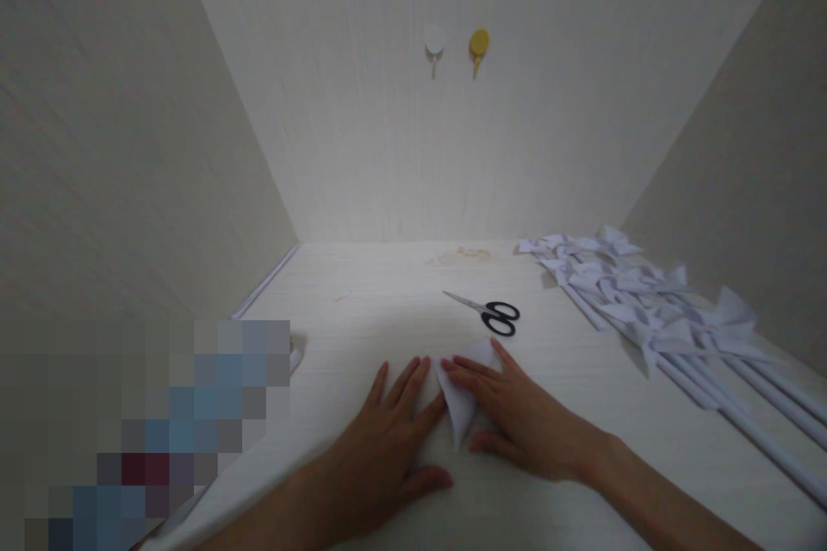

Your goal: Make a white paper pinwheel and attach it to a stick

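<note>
A small folded piece of white paper (462,400) lies on the pale table (388,310) in front of me. My left hand (388,439) rests flat beside it with fingers stretched out, the fingertips touching the paper's left edge. My right hand (517,417) lies flat on the paper's right side, fingers extended and pressing it down. Neither hand grips anything.
Black-handled scissors (491,312) lie just beyond the paper. Several white paper pinwheels on white sticks (652,310) are piled along the right side. Two round hooks, one white (434,41) and one yellow (479,44), hang on the back wall. A blurred area covers the lower left.
</note>
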Demonstrator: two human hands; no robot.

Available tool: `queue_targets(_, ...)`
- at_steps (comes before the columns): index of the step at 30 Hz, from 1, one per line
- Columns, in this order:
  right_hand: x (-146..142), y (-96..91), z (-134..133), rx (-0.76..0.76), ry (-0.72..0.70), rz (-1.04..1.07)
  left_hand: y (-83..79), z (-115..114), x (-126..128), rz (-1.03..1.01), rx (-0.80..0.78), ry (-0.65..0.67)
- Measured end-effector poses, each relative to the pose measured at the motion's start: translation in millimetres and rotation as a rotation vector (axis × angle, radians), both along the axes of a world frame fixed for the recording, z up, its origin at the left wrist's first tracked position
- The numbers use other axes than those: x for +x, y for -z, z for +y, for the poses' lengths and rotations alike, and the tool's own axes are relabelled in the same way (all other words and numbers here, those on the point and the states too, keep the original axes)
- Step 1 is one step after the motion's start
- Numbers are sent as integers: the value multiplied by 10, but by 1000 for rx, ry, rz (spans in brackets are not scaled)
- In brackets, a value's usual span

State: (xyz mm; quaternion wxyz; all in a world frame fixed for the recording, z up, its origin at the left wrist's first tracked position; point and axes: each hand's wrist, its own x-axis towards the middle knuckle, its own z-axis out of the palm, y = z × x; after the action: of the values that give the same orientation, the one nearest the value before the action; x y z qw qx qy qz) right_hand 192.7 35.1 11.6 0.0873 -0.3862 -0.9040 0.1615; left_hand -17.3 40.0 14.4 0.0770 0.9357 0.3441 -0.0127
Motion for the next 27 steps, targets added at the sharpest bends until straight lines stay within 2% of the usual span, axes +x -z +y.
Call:
queue_targets(9,3,14,1,15,-10,-10,-67,9,-29,3,-48,35)
queue_targets(27,-2,6,-1,4,-8,9,-82,18,-23,-13,-41,48)
